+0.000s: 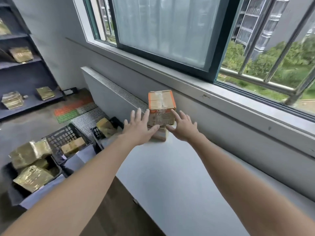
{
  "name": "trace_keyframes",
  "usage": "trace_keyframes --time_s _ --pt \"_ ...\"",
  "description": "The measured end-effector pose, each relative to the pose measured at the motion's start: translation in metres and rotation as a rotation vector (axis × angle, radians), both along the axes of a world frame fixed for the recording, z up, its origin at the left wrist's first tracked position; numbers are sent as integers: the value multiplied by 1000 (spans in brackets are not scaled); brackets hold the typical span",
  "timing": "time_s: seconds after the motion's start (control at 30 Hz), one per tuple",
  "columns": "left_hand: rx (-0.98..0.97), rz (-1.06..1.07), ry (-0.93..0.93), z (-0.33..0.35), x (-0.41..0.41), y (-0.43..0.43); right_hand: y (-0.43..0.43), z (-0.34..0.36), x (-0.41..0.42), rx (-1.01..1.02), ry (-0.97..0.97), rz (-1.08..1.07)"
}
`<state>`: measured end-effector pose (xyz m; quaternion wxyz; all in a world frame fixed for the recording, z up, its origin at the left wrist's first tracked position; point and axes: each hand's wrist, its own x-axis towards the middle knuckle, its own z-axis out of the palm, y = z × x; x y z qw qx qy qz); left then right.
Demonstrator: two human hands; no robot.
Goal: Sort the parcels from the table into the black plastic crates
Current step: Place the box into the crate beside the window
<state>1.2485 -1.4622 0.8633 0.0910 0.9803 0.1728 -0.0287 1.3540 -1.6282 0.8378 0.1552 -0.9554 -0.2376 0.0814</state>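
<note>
**Item:** orange-edged box (161, 106), cardboard.

**Location:** far end of the white table (170, 176), close under the window sill. It stands upright on a smaller pale parcel (160, 135), and the two are touching.

**Appearance:** brown faces with orange borders along the edges. Clear tape runs across the top and down the near face. The print on the near face is too blurred to read. The edges look a little scuffed, and the shape is squarish and rigid.

**Step in hand:** the reach for pick-up. Your left hand (139, 127) and right hand (184, 127) flank the box, one on each side. The fingers of both are spread wide and straight and hold nothing. Your left thumb lies at the seam where the box meets the parcel. Your right forefinger points up at the box's near right corner. Whether either is pressing yet cannot be told.

**Next move, as judged:** bring both palms in against opposite side faces and squeeze evenly. Lift straight up, so that the pale parcel underneath is not dragged off the table end.

**Destination:** black crates on the floor to your left. The nearest crate (58, 168) and the latticed crate (63, 137) behind it already hold gold-wrapped and brown parcels. Nothing here shows which crate suits this box.

**Handling note:** the box is likely light enough for two hands, but the taped faces may be slick.
</note>
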Motion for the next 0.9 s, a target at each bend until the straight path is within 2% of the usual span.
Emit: trace_keyframes --time_s 0.2,0.33,0.43,0.5,0.6,0.7,0.8,0.9 --pt "-131 -53 -10 -26 67 42 39 -13 47 72 52 -130" --pt "-395 -40 -28 -48 110 69 65 -21 78 225 166 -283" --pt "-640 32 21 -62 138 86 81 -29 97 351 267 -428" --pt "-723 17 55 -69 152 94 91 -36 104 377 308 -526" --pt "-786 -79 8 -70 162 95 103 -43 114 416 332 -687" --pt "-765 -182 -57 -66 161 88 100 -38 117 547 377 -857" --pt "-788 -260 -111 -59 164 78 82 -30 114 669 418 -931" --pt "-923 -317 -145 -50 166 62 64 -20 102 804 402 -970"
